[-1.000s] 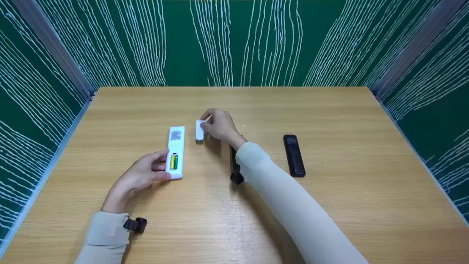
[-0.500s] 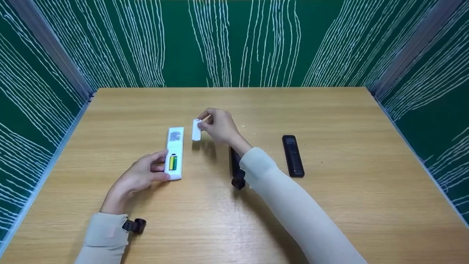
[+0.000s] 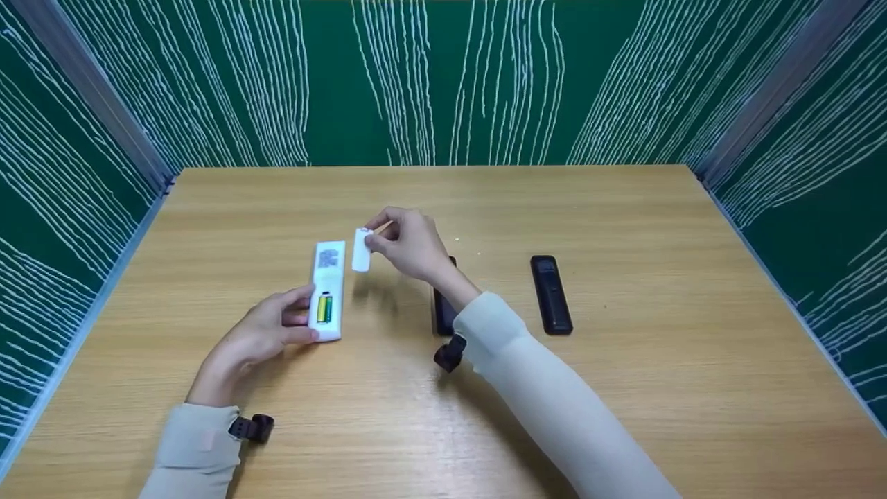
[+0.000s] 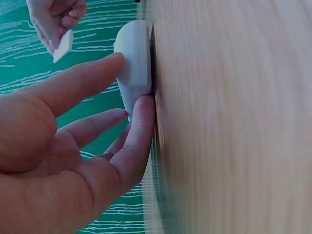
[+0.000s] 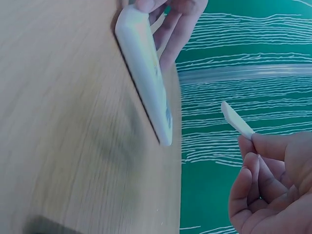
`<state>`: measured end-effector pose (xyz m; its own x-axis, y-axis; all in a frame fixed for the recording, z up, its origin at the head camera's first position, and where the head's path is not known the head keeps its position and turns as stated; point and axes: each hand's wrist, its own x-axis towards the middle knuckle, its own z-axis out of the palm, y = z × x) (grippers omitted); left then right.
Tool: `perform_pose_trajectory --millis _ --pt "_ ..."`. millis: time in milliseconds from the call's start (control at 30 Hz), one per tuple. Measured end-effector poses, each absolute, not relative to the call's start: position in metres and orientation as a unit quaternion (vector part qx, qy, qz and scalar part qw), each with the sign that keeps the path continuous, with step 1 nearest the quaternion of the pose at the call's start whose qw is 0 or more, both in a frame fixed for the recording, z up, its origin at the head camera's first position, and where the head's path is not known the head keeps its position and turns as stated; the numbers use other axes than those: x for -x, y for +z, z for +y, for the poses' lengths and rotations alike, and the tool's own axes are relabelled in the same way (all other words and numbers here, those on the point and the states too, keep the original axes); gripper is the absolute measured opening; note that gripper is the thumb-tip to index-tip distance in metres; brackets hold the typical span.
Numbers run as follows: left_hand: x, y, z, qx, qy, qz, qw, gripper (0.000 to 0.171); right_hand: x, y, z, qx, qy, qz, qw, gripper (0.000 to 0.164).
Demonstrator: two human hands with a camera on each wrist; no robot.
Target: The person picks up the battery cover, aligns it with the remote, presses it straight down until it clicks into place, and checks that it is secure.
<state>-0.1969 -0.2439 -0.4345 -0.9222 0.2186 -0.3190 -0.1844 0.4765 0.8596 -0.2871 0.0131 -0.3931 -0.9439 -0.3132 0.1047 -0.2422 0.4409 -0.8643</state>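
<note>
A white remote control (image 3: 332, 278) lies face down on the table, with a printed square label toward its far end. Its battery compartment is uncovered and shows two yellow-green batteries (image 3: 324, 309) side by side. My left hand (image 3: 267, 329) grips the remote along its left side and near end, thumb and fingers on its edges. Between thumb and fingertips, my right hand (image 3: 410, 242) pinches the white battery cover (image 3: 361, 251) by its far end. The cover is tilted and raised above the table, just right of the remote, as the right wrist view confirms with the cover (image 5: 237, 121) apart from the remote (image 5: 141, 68).
One black remote control (image 3: 551, 294) lies to the right. Another black remote (image 3: 442, 312) is partly hidden under my right forearm. Small white specks lie beyond it on the wooden table (image 3: 624, 388). Green walls with white streaks stand around the table.
My right hand has carried the battery cover leftward, nearer the white remote, and lifted it off the table. The left hand keeps its hold on the remote.
</note>
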Motion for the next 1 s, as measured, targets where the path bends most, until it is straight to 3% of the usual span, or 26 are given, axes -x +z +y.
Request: perform_pose_trajectory --millis 1000 --pt "0.195 -0.433 -0.246 -0.028 0.517 0.832 0.199 0.086 0.254 -0.418 -0.005 0.132 -0.571 0.808 0.049 0.010"
